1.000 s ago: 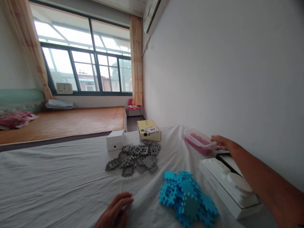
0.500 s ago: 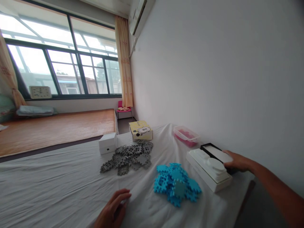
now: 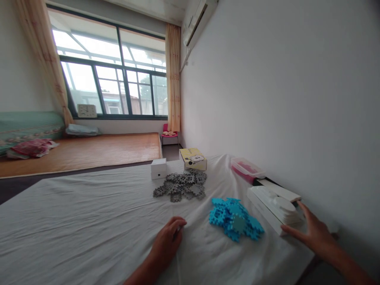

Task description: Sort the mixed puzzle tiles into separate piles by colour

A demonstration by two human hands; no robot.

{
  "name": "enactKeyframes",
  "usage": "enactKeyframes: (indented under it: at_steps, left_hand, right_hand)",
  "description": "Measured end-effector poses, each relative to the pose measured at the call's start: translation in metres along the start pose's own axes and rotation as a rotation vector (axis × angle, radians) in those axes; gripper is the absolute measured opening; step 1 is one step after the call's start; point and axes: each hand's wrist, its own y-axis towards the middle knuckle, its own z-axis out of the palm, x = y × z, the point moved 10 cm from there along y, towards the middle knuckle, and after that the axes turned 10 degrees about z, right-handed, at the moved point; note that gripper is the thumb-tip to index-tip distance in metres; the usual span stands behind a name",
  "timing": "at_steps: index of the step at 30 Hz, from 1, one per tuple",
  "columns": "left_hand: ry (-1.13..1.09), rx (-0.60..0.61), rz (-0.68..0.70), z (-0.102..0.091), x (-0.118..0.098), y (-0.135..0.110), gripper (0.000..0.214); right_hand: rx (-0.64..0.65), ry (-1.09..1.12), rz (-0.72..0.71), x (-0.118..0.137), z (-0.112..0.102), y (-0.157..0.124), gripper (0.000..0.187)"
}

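Along the wall side of the surface (image 3: 97, 221), the right hand (image 3: 316, 235) is at the near end of the white box (image 3: 264, 211). Its fingers are spread: the thumb reaches the near corner, and the index finger points up by the end of the black tray (image 3: 258, 182). The wide span suits a box end too broad for a pinch; whether the two press on it firmly, I cannot tell. White moulded pieces (image 3: 285, 208) sit on the box, probably held by their own weight. The tray lies between box and wall, a pale slab (image 3: 280, 189) over it; both run roughly parallel to the wall, which likely saves room. Just beyond them, the pink tub (image 3: 247, 169) also keeps close to the wall. The left hand (image 3: 168, 241) rests on the cloth near the middle, its fingers close together and loosely curled, their undersides hidden; it seems to serve as a support, and no object shows in it. Blue tiles (image 3: 234, 219) lie heaped between the hands, and grey tiles (image 3: 184, 185) farther off; the two colours form separate piles, presumably sorted. Behind the grey pile stand the yellow box (image 3: 194, 159) and the small box (image 3: 158, 169), perhaps as a back border.
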Motion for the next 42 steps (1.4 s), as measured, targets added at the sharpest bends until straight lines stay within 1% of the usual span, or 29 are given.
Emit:
enactKeyframes:
  at_steps: [1, 3, 6, 8, 10, 11, 12, 13, 14, 16, 17, 19, 20, 22, 23, 24, 26, 28, 30, 31, 33, 35, 36, 37, 39, 40, 42]
  left_hand:
    - [0.0, 0.008, -0.001, 0.001, -0.001, 0.0, 0.027]
    - [0.021, 0.021, -0.009, 0.003, -0.004, -0.001, 0.028]
    - [0.096, 0.093, 0.011, 0.009, -0.015, -0.006, 0.031]
    - [0.142, 0.189, 0.049, 0.012, -0.028, -0.013, 0.035]
    - [0.169, 0.268, 0.078, 0.008, -0.041, -0.023, 0.039]
    - [0.182, 0.285, 0.086, 0.002, -0.045, -0.028, 0.041]
    - [0.2, 0.284, 0.089, -0.008, -0.046, -0.031, 0.041]
    - [0.223, 0.267, 0.084, -0.02, -0.045, -0.033, 0.04]
    - [0.25, 0.234, 0.07, -0.035, -0.04, -0.035, 0.038]
    - [0.294, 0.142, 0.006, -0.065, -0.018, -0.035, 0.035]
    - [0.303, 0.078, -0.04, -0.081, -0.002, -0.035, 0.033]
    - [0.309, -0.057, -0.133, -0.108, 0.032, -0.037, 0.033]
    - [0.309, -0.118, -0.167, -0.118, 0.048, -0.039, 0.033]
    - [0.304, -0.216, -0.209, -0.131, 0.073, -0.044, 0.035]
    - [0.299, -0.252, -0.22, -0.135, 0.083, -0.047, 0.036]
    - [0.292, -0.282, -0.224, -0.138, 0.09, -0.051, 0.037]
    - [0.278, -0.32, -0.21, -0.14, 0.096, -0.056, 0.039]
    - [0.27, -0.342, -0.183, -0.142, 0.096, -0.059, 0.04]
    - [0.264, -0.35, -0.169, -0.144, 0.094, -0.06, 0.041]
    - [0.258, -0.351, -0.169, -0.144, 0.094, -0.06, 0.042]
    - [0.246, -0.355, -0.177, -0.145, 0.095, -0.061, 0.044]
    - [0.24, -0.363, -0.187, -0.144, 0.097, -0.061, 0.044]
    - [0.238, -0.368, -0.19, -0.143, 0.099, -0.062, 0.044]
    - [0.235, -0.372, -0.19, -0.141, 0.1, -0.062, 0.044]
    - [0.223, -0.38, -0.186, -0.138, 0.101, -0.062, 0.045]
    - [0.214, -0.389, -0.184, -0.138, 0.102, -0.062, 0.045]
    - [0.186, -0.44, -0.187, -0.142, 0.103, -0.064, 0.044]
  right_hand:
    - [-0.026, -0.022, -0.045, 0.003, 0.005, -0.01, 0.099]
    - [-0.048, -0.021, -0.092, 0.003, 0.018, -0.017, 0.099]
    - [-0.066, -0.005, -0.114, 0.001, 0.032, -0.009, 0.093]
    - [-0.086, -0.018, -0.146, 0.01, 0.031, -0.001, 0.091]
    - [-0.149, -0.04, -0.19, 0.032, 0.018, 0.004, 0.088]
    - [-0.19, -0.038, -0.217, 0.05, 0.008, 0.002, 0.086]
    - [-0.218, -0.019, -0.253, 0.074, -0.003, -0.002, 0.084]
    - [-0.234, 0.021, -0.291, 0.102, -0.012, -0.009, 0.081]
    - [-0.217, 0.079, -0.343, 0.135, -0.018, -0.02, 0.079]
    - [-0.11, 0.229, -0.442, 0.206, -0.019, -0.052, 0.076]
    - [-0.024, 0.292, -0.502, 0.243, -0.012, -0.073, 0.073]
    - [0.196, 0.391, -0.648, 0.315, 0.014, -0.121, 0.068]
    - [0.311, 0.435, -0.711, 0.345, 0.031, -0.144, 0.067]
    - [0.485, 0.488, -0.763, 0.393, 0.067, -0.174, 0.07]
    - [0.537, 0.484, -0.771, 0.413, 0.087, -0.181, 0.073]
    - [0.562, 0.46, -0.771, 0.431, 0.106, -0.181, 0.075]
    - [0.551, 0.371, -0.749, 0.469, 0.143, -0.166, 0.078]
    - [0.505, 0.263, -0.684, 0.506, 0.178, -0.137, 0.08]
    - [0.475, 0.161, -0.577, 0.54, 0.212, -0.106, 0.082]
    - [0.478, 0.115, -0.507, 0.553, 0.229, -0.092, 0.085]
    - [0.519, 0.046, -0.37, 0.572, 0.26, -0.071, 0.092]
    - [0.57, 0.015, -0.29, 0.584, 0.283, -0.063, 0.097]
    - [0.588, 0.011, -0.281, 0.588, 0.291, -0.061, 0.094]
    - [0.598, 0.014, -0.29, 0.593, 0.295, -0.062, 0.089]
    - [0.604, 0.032, -0.329, 0.602, 0.297, -0.065, 0.076]
    - [0.606, 0.048, -0.354, 0.605, 0.294, -0.068, 0.07]
    - [0.612, 0.091, -0.418, 0.611, 0.282, -0.078, 0.064]
